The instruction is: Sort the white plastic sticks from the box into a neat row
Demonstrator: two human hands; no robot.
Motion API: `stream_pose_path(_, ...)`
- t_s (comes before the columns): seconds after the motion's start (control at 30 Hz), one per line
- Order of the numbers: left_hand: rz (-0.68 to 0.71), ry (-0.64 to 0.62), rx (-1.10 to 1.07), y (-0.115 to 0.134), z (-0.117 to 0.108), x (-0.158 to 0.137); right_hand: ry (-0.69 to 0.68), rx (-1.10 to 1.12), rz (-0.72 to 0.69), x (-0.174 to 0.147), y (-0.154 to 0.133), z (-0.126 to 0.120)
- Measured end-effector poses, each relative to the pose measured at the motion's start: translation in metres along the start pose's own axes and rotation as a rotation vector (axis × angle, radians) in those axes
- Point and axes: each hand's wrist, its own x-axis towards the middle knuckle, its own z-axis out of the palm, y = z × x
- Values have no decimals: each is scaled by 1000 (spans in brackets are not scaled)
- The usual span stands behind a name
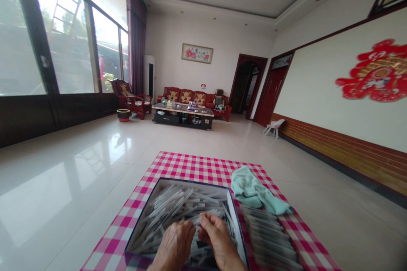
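A shallow dark-blue box with a white inside holds a heap of slender, translucent whitish tubes, like pen barrels, with dark pieces among them. Over its near half, my left hand is closed, its thumb and fingers pressed together. Close beside it my right hand pinches with thumb and forefinger. The fingertips of both almost meet; what lies between them is too small and blurred to name. To the right of the box, a row of pen-like sticks, clear with dark ends, lies side by side.
A pink-and-white checked cloth covers the table. A mint-green towel lies crumpled at the right, just beyond the stick row. Further off on the tiled floor stand a low table, a wooden sofa and a small stool.
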Motion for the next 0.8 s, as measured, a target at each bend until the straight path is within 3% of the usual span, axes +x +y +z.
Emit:
stream_pose_path(0.13,15,38,-127,1,-3,3,-127,41,25,-4,-1,-2)
stream_pose_path(0.23,61,79,-238,-3,1,3,-188,-46,10,-7,-1,1)
stream_pose_path(0.33,98,191,-234,-12,10,2,-206,-113,-12,-8,1,9)
stream_pose_path(0.4,81,187,-263,-17,14,2,-178,-78,-27,-8,0,14)
stream_pose_path(0.5,10,177,-326,-19,15,4,-29,54,-96,-5,-14,12)
stream_pose_path(0.63,-20,215,-341,-19,13,5,174,59,-337,-1,-59,-24)
stream_pose_path(0.73,29,237,-336,-21,14,6,299,-312,-551,2,-94,-72)
stream_pose_path(0.8,54,248,-342,-23,16,6,342,-441,-590,6,-108,-106)
